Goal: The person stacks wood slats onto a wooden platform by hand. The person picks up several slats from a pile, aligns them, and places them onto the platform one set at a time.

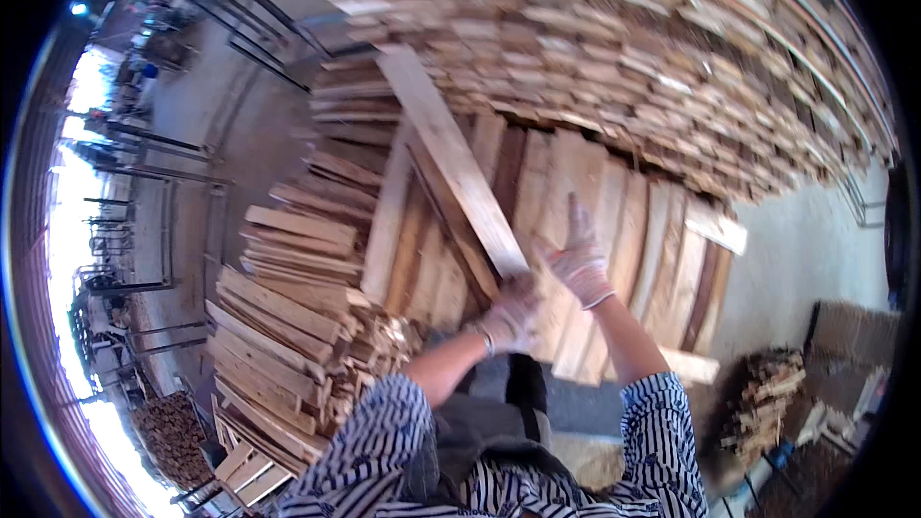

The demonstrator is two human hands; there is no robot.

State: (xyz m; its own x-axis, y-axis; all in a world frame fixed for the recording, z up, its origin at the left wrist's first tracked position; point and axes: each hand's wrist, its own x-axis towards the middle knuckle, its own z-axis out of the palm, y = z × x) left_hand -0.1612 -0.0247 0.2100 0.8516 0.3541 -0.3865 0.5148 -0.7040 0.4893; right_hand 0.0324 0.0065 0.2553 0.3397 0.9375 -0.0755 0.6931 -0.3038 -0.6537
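Note:
My left hand, in a pale work glove, is closed around the near end of a long light wooden plank. The plank slants away to the far left, raised over a layer of boards laid side by side. A second, darker board lies aslant beneath it, its near end close to my left hand. To the right, my gloved right hand is held above the boards, fingers spread and holding nothing. Motion blurs both gloves somewhat.
A tall stack of timber rises along the far side. More piled boards stand at my left, with broken offcuts beside them. At the lower right is a small wood heap. Metal frames stand on the concrete floor at the far left.

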